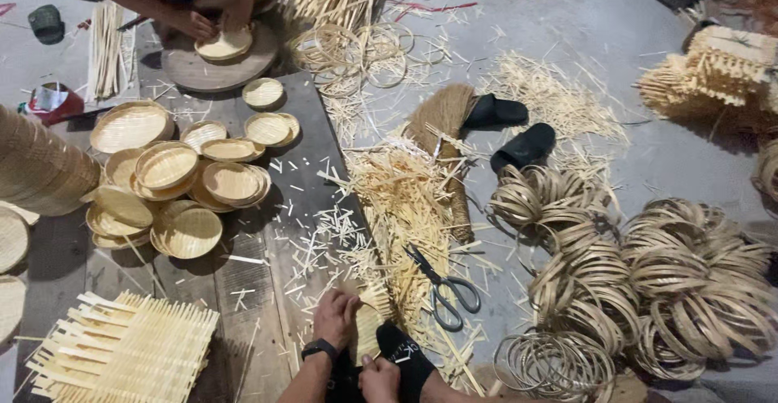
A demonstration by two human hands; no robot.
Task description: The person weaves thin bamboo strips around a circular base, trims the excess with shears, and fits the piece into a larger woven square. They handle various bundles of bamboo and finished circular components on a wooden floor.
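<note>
The left hand (335,315) is pressing flat, fingers open, on a woven mat (369,327); the right hand (379,377) is pinching the mat's near edge beside the scissors (442,286).

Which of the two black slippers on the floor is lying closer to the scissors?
The lower slipper, the one angled beside the coiled bamboo rings. The other slipper lies farther up, beside the broom, so farther from the scissors.

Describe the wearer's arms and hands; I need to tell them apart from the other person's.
Both forearms are bare, no sleeves or gloves. The left hand has a black watch on its wrist. The right hand wears nothing.
</note>
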